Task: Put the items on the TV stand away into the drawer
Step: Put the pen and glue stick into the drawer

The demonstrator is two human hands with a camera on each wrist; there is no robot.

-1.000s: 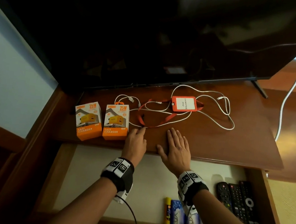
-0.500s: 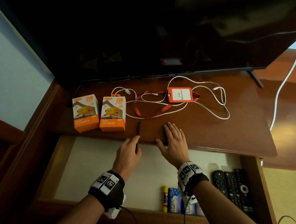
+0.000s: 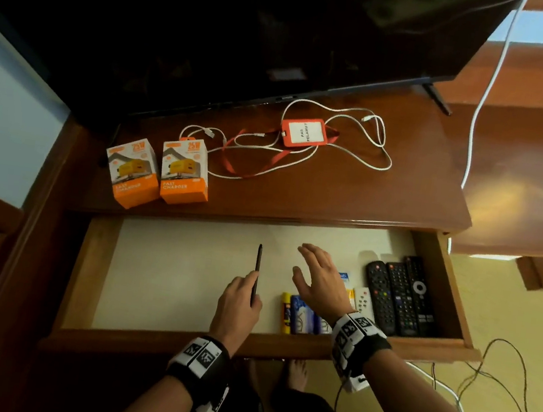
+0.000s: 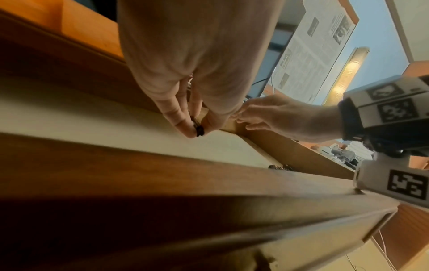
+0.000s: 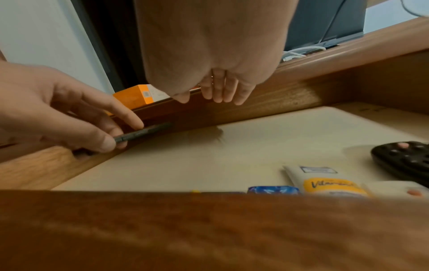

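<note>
My left hand (image 3: 246, 292) pinches a thin black pen (image 3: 257, 269) between thumb and fingers, held over the pale floor of the open drawer (image 3: 167, 275). The pen (image 5: 141, 133) shows lengthwise in the right wrist view, and its end (image 4: 199, 129) shows in the left wrist view. My right hand (image 3: 318, 274) hovers open over the drawer, fingers spread, holding nothing. On the TV stand (image 3: 299, 192) stand two orange charger boxes (image 3: 160, 174), with a red lanyard badge (image 3: 302, 132) and a white cable (image 3: 370, 149) behind them.
The drawer's right part holds several black remotes (image 3: 400, 293), a small white remote (image 3: 362, 299), a yellow tube (image 3: 285, 313) and blue packets (image 3: 304, 315). The TV (image 3: 251, 30) overhangs the stand's back. Loose cables (image 3: 500, 374) lie on the floor at right.
My left hand lifted the pen off the stand and drew it back over the drawer. My right hand left the stand top and moved over the drawer too.
</note>
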